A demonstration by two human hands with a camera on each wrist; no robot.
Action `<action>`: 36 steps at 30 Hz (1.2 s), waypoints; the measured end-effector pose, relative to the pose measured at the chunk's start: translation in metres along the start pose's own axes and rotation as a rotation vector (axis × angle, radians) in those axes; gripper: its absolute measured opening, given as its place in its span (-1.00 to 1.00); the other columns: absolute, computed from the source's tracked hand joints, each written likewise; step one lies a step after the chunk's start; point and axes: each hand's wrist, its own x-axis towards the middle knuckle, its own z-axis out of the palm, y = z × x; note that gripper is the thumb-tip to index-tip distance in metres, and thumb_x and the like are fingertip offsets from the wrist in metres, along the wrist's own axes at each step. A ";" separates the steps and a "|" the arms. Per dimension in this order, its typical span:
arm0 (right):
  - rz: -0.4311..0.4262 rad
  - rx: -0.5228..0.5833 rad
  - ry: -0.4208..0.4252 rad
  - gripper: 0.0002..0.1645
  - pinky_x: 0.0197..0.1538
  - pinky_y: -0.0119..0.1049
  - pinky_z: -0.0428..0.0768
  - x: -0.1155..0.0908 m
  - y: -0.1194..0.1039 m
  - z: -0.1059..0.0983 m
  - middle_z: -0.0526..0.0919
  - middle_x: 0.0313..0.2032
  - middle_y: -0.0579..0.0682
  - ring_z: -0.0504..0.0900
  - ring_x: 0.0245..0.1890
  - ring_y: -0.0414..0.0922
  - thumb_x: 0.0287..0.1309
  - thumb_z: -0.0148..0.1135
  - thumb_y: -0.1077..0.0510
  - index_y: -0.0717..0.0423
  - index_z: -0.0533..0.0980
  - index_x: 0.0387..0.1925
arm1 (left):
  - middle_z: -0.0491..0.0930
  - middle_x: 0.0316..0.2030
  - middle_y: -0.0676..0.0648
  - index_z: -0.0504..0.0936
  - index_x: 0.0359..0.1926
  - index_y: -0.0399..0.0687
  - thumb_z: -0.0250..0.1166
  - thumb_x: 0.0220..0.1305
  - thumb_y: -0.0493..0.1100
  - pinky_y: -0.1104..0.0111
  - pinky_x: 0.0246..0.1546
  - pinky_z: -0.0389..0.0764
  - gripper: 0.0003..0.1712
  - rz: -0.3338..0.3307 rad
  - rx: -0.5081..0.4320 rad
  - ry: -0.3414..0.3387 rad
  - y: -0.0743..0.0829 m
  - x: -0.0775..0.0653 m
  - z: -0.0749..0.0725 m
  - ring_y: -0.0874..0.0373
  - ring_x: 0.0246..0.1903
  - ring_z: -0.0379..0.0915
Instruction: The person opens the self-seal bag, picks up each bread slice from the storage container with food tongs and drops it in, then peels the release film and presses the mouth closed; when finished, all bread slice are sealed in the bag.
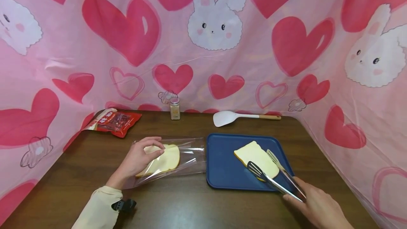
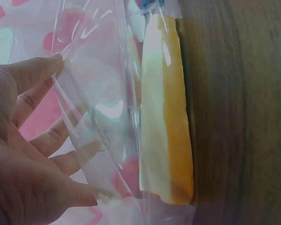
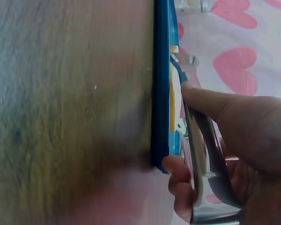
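On the left side of the table a clear plastic bag (image 1: 194,156) lies flat with a bread slice (image 1: 170,158) inside it. My left hand (image 1: 140,156) holds the upper film of the bag near its left end, lifting it off the bread, as the left wrist view shows. A second bread slice (image 1: 261,160) lies on a blue tray (image 1: 222,162). My right hand (image 1: 319,202) grips metal tongs (image 1: 280,187) by their arms. The spread tong heads stand at either side of that slice; whether they touch it, I cannot tell.
A red food packet (image 1: 119,123) lies at the back left. Near the back edge stands a small seasoning jar (image 1: 175,109). Behind the tray is a white spatula (image 1: 227,117) with a wooden handle. Pink patterned cloth (image 1: 178,52) walls the table's back and sides.
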 end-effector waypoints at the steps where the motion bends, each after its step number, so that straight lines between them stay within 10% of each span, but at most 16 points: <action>1: 0.015 0.008 -0.026 0.22 -0.18 0.37 0.67 0.001 0.000 -0.001 0.72 -0.03 0.26 0.68 -0.18 0.08 0.07 0.39 -0.56 0.30 0.40 0.40 | 0.62 0.30 -0.26 0.80 -0.11 0.01 0.47 0.34 -0.19 -0.53 0.43 -0.14 -0.88 0.002 0.001 0.001 -0.001 0.000 0.000 -0.37 0.41 0.39; 15: -0.005 -0.009 -0.061 0.20 -0.10 0.40 0.67 0.003 0.003 0.002 0.69 0.06 0.35 0.69 -0.09 0.14 0.13 0.38 -0.50 0.38 0.39 0.40 | 0.61 0.31 -0.25 0.81 -0.11 0.00 0.45 0.35 -0.19 -0.44 0.39 0.19 -0.88 -0.014 -0.009 -0.007 -0.002 0.002 -0.001 -0.35 0.40 0.40; 36: -0.085 -0.028 0.059 0.04 -0.15 0.33 0.69 -0.002 -0.005 0.009 0.72 0.06 0.30 0.73 -0.11 0.12 0.15 0.40 -0.47 0.25 0.50 0.32 | 0.62 0.29 -0.27 0.81 -0.11 -0.01 0.47 0.33 -0.18 -0.50 0.44 -0.08 -0.87 0.014 -0.017 0.007 -0.002 0.000 0.000 -0.36 0.39 0.40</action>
